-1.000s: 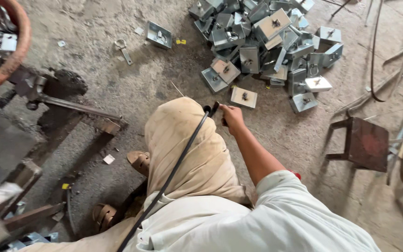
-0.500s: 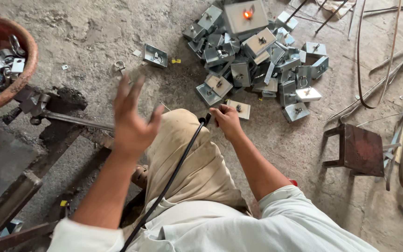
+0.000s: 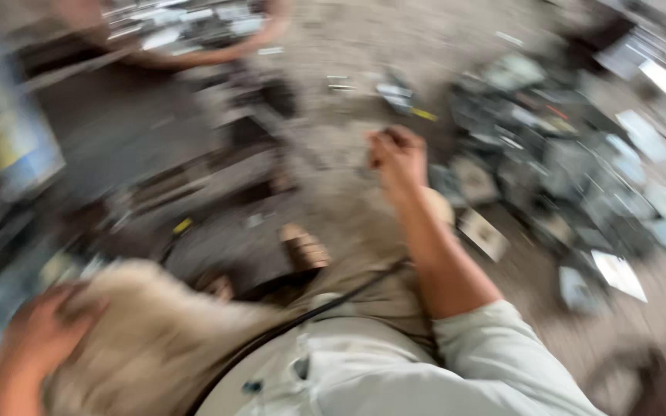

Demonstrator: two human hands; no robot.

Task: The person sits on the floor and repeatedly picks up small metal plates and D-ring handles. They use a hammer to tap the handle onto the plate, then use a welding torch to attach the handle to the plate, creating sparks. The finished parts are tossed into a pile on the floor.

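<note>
Blur covers most of this view, so only rough shapes can be told. At the far left edge of the floor (image 3: 333, 146) lies a dark flat machine part, details unclear. At the lower left, the left hand (image 3: 40, 323) rests on the person's knee, on the beige trouser cloth (image 3: 156, 347); its fingers look curled over the cloth, grasping nothing else. At the top, toward the left, stands a round reddish basin (image 3: 194, 54) holding a heap of small grey metal pieces (image 3: 186, 23); how full it is I cannot tell.

In the middle, the right hand (image 3: 396, 158) is raised above the floor with fingers clenched. Whether they pinch something small I cannot tell. A thin black cable (image 3: 310, 316) runs across the lap below it.

To the right lies a loose pile of grey metal brackets (image 3: 564, 169), spread toward the right edge of the floor. They are probably stiff, rather heavy and sharp-edged, so a firm grip on the flat sides seems best.
</note>
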